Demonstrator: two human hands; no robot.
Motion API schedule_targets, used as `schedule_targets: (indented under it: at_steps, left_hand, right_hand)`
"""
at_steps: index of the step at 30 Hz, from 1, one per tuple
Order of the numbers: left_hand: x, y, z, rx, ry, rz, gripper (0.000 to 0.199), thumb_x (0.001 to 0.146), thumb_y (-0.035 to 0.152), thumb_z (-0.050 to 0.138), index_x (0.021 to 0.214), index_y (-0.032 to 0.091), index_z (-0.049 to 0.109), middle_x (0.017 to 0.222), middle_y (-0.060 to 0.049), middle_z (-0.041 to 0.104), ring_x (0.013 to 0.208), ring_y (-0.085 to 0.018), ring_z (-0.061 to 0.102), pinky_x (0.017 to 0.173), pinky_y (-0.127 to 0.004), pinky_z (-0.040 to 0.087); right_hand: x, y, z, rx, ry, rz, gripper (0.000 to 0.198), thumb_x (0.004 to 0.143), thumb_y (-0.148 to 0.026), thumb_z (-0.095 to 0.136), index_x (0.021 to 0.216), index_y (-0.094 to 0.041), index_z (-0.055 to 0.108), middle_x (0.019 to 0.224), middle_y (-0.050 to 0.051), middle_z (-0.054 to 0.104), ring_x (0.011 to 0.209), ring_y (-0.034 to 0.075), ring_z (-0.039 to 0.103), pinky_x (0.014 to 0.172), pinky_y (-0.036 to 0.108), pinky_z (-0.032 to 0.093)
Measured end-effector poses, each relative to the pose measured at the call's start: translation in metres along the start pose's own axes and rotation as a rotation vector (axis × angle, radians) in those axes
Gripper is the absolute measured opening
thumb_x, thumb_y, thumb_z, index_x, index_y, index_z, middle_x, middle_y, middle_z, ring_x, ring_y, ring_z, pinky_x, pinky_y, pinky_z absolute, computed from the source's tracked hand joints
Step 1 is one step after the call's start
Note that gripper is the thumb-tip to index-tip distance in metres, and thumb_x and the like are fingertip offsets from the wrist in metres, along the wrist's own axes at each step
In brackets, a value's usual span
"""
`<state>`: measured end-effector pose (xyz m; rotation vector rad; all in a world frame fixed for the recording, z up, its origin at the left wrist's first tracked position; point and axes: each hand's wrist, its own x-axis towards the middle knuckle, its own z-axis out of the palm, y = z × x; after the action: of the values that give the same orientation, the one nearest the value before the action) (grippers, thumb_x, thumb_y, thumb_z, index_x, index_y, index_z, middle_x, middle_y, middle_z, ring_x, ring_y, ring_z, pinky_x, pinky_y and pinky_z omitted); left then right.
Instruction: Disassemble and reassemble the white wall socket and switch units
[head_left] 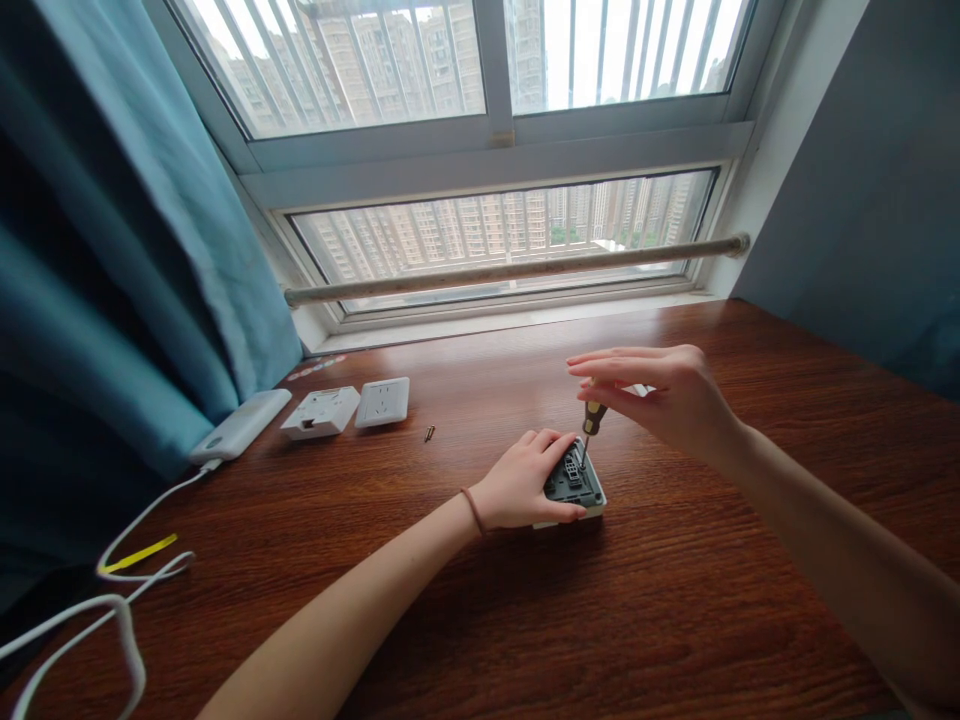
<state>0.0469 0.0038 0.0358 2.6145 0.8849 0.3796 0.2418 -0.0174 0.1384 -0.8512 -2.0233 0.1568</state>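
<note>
The right hand [660, 378] is clasping a screwdriver [593, 418] above a dark-faced box [596, 496], which the left hand [521, 482] is clamping by its edges; screws [430, 433] are lying left of that hand, the worktop [660, 610] leaving room between the forearms [817, 525].

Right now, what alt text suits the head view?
The right hand holds a screwdriver tip-down at a dark device that the left hand steadies on a table. To the left lie screws, a socket plate and a white box.
</note>
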Motion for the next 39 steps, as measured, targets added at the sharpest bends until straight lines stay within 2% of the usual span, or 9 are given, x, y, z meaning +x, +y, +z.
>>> schedule_targets:
  at_steps: [6, 9, 15, 20, 24, 30, 32, 37, 39]
  left_hand:
    - [0.000, -0.001, 0.000, 0.006, -0.007, -0.002, 0.085, 0.064, 0.059, 0.062, 0.133, 0.022, 0.031, 0.124, -0.009, 0.044, 0.109, -0.027, 0.041, 0.097, -0.040, 0.035]
    - [0.000, -0.001, 0.000, -0.004, -0.005, -0.005, 0.085, 0.064, 0.058, 0.062, 0.134, 0.022, 0.030, 0.124, -0.009, 0.044, 0.109, -0.028, 0.041, 0.097, -0.041, 0.035]
    - [0.000, 0.000, -0.001, -0.035, -0.005, -0.010, 0.085, 0.063, 0.057, 0.064, 0.134, 0.024, 0.031, 0.124, -0.008, 0.044, 0.110, -0.028, 0.041, 0.098, -0.041, 0.034]
    - [0.000, 0.001, -0.001, -0.036, -0.005, -0.014, 0.084, 0.063, 0.056, 0.064, 0.133, 0.023, 0.032, 0.125, -0.009, 0.044, 0.111, -0.028, 0.041, 0.098, -0.041, 0.034]
    - [0.000, 0.000, 0.000, -0.022, -0.008, -0.015, 0.084, 0.063, 0.058, 0.063, 0.133, 0.022, 0.032, 0.125, -0.009, 0.043, 0.111, -0.028, 0.040, 0.099, -0.041, 0.033]
    - [0.000, -0.001, 0.000, -0.018, -0.008, -0.008, 0.086, 0.064, 0.059, 0.062, 0.134, 0.021, 0.030, 0.126, -0.009, 0.043, 0.111, -0.028, 0.040, 0.099, -0.041, 0.033]
    - [0.000, -0.001, 0.000, -0.026, -0.006, -0.008, 0.086, 0.064, 0.059, 0.062, 0.134, 0.022, 0.031, 0.125, -0.009, 0.043, 0.111, -0.028, 0.040, 0.099, -0.041, 0.033]
    - [0.000, 0.000, -0.001, -0.032, -0.004, -0.005, 0.085, 0.063, 0.058, 0.063, 0.133, 0.022, 0.032, 0.125, -0.009, 0.043, 0.111, -0.028, 0.041, 0.098, -0.041, 0.034]
    - [0.000, 0.000, -0.001, -0.037, 0.000, -0.007, 0.083, 0.063, 0.057, 0.064, 0.132, 0.023, 0.034, 0.125, -0.009, 0.043, 0.111, -0.028, 0.041, 0.098, -0.041, 0.034]
  right_hand:
    - [0.002, 0.006, -0.018, 0.008, -0.232, 0.040, 0.035, 0.083, -0.017, 0.051, 0.117, -0.017, 0.057, 0.101, 0.007, 0.066, 0.086, 0.015, 0.062, 0.069, 0.025, 0.052]
    - [0.003, 0.009, -0.026, 0.059, -0.313, 0.062, 0.036, 0.084, -0.017, 0.048, 0.119, -0.017, 0.055, 0.099, 0.006, 0.067, 0.087, 0.015, 0.062, 0.071, 0.024, 0.051]
    - [0.002, 0.008, -0.013, -0.299, -0.033, 0.119, 0.019, 0.074, -0.037, 0.065, 0.073, -0.018, 0.068, 0.065, 0.002, 0.064, 0.056, 0.013, 0.057, 0.057, 0.027, 0.047]
    - [0.000, 0.004, 0.002, -0.011, -0.020, 0.079, 0.023, 0.081, -0.026, 0.057, 0.101, -0.020, 0.065, 0.089, 0.003, 0.069, 0.073, 0.014, 0.064, 0.065, 0.026, 0.054]
    - [-0.001, 0.003, 0.002, 0.015, -0.012, 0.099, 0.022, 0.079, -0.024, 0.060, 0.099, -0.018, 0.067, 0.087, 0.004, 0.070, 0.072, 0.016, 0.065, 0.066, 0.028, 0.055]
    - [0.002, 0.011, -0.014, 0.188, -0.207, 0.146, 0.033, 0.087, -0.023, 0.047, 0.118, -0.018, 0.056, 0.107, 0.007, 0.066, 0.099, 0.019, 0.061, 0.086, 0.032, 0.051]
    - [0.002, 0.013, -0.018, 0.198, -0.213, 0.185, 0.030, 0.084, -0.027, 0.052, 0.111, -0.019, 0.061, 0.101, 0.006, 0.069, 0.094, 0.019, 0.064, 0.085, 0.032, 0.051]
    - [0.001, 0.009, -0.016, -0.129, -0.069, 0.248, 0.025, 0.070, -0.042, 0.066, 0.070, -0.017, 0.066, 0.061, 0.001, 0.066, 0.056, 0.014, 0.061, 0.053, 0.025, 0.050]
    - [0.001, 0.006, -0.010, -0.163, -0.022, 0.199, 0.022, 0.072, -0.039, 0.065, 0.070, -0.017, 0.066, 0.061, 0.001, 0.066, 0.054, 0.013, 0.060, 0.052, 0.024, 0.049]
